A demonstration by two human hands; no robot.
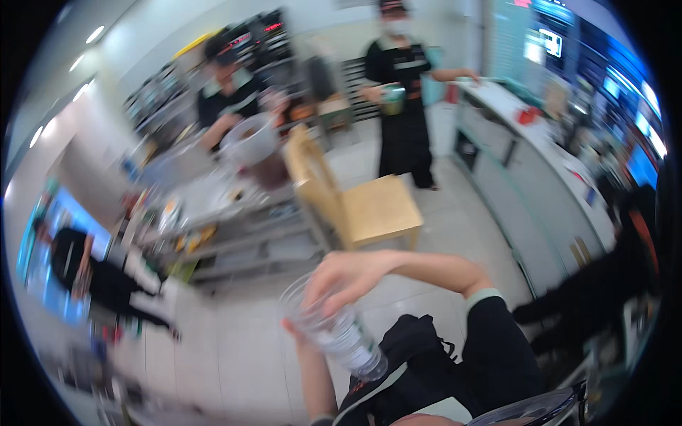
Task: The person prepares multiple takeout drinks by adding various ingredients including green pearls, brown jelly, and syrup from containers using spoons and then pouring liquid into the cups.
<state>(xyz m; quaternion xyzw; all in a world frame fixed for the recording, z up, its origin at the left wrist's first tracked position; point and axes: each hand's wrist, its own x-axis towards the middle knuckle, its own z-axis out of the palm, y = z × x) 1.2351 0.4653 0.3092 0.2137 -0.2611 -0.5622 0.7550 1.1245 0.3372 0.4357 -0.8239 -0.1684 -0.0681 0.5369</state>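
A clear plastic cup (354,341) is tilted in front of my chest, its wide mouth toward the upper left. Green and white print or a label shows on its side. Whether it is one cup or several nested ones is not clear. My left hand (292,329) supports it from behind near the rim, mostly hidden by the cup. From above, my right hand (343,279) reaches over the mouth, fingers bent down at the rim and partly inside. Beneath the cup is my black apron (410,341).
Ahead stands a wooden chair (381,210). A worker at a metal table (197,205) handles a translucent bucket (250,138). Another person holds a green container (393,98) beside a white counter (554,144). One more person (74,255) stands left; dark clothing (602,277) shows right.
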